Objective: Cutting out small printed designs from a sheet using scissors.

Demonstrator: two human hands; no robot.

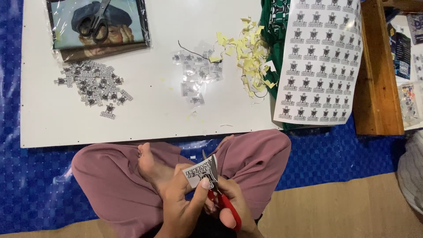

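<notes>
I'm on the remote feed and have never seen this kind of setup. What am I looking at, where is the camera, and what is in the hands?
There is no machine here: a person sits cross-legged on a blue mat, and the one camera is worn on their head, looking down. The left hand pinches a small printed sticker piece. The right hand has its grip on red-handled scissors, whose blades meet that piece. Ahead lies a white board bearing a pile of cut-out stickers, clear-backed pieces, yellow paper scraps, and black scissors resting on a wrapped picture. An uncut sticker sheet hangs off its right edge over green cloth.
</notes>
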